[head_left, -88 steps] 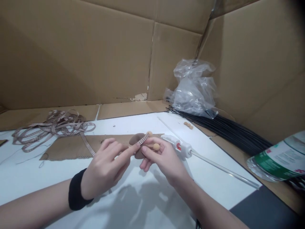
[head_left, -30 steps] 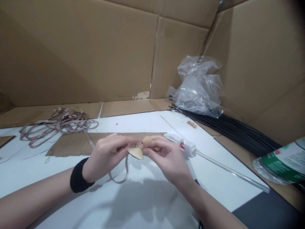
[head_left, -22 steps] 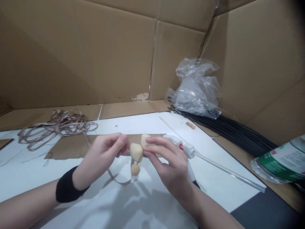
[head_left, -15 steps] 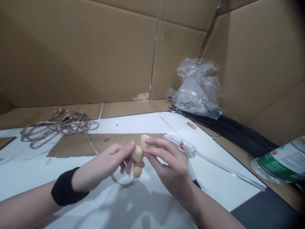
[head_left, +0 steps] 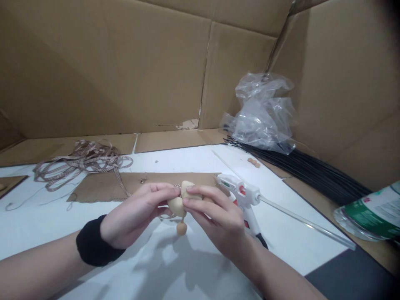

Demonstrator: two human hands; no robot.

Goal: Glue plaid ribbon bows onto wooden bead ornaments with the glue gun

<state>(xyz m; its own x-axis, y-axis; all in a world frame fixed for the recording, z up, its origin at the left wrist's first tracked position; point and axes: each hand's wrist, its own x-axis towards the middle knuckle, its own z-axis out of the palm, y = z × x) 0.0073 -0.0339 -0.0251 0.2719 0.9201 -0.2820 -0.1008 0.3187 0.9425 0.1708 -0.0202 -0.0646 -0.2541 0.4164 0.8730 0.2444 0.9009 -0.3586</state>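
Above the white table, my left hand [head_left: 137,212] pinches a smooth cream-coloured rounded piece [head_left: 176,206] between thumb and fingers. My right hand [head_left: 218,212] grips a second cream piece [head_left: 186,188], its fingertips pressed on it. The two pieces touch each other, and their far sides are hidden by my fingers. Beneath them hangs a small round tan bead [head_left: 181,228]. A brown-and-white checked ribbon [head_left: 120,183] runs from a loose pile toward my left hand, and a loop of it shows under those fingers.
A white glue gun [head_left: 243,191] with a long clear glue stick [head_left: 306,225] lies right of my right hand. Behind are a cardboard strip [head_left: 103,187], small tan beads [head_left: 253,162], black rods [head_left: 300,171], a plastic bag [head_left: 262,116] and a bottle [head_left: 371,212].
My right hand has brought its cream piece left, against the one in my left hand. The pieces have turned, and the tan bead now dangles free below. The view has shifted slightly.
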